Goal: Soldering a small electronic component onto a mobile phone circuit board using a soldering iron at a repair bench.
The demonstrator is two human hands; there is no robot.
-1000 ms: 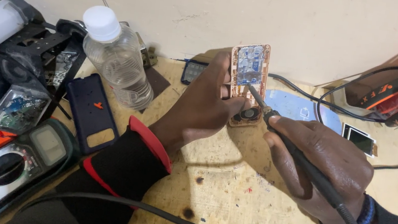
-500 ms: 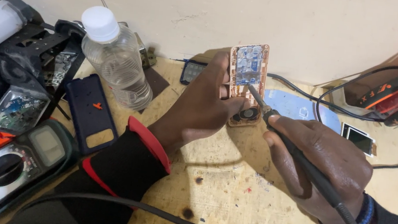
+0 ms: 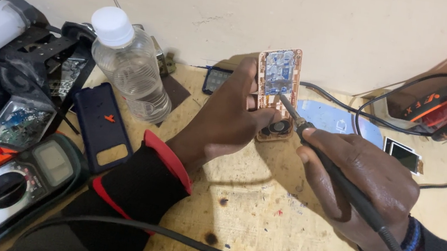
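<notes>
The left hand [image 3: 229, 122] clamps an orange-brown rectangular circuit board [image 3: 276, 92], propped upright on the scorched wooden bench [image 3: 258, 215]. Just right of the board, the right hand [image 3: 361, 185] is closed around a black corded soldering iron [image 3: 331, 170], its tip touching the board. A clear plastic bottle [image 3: 128, 65] stands well left of the board.
</notes>
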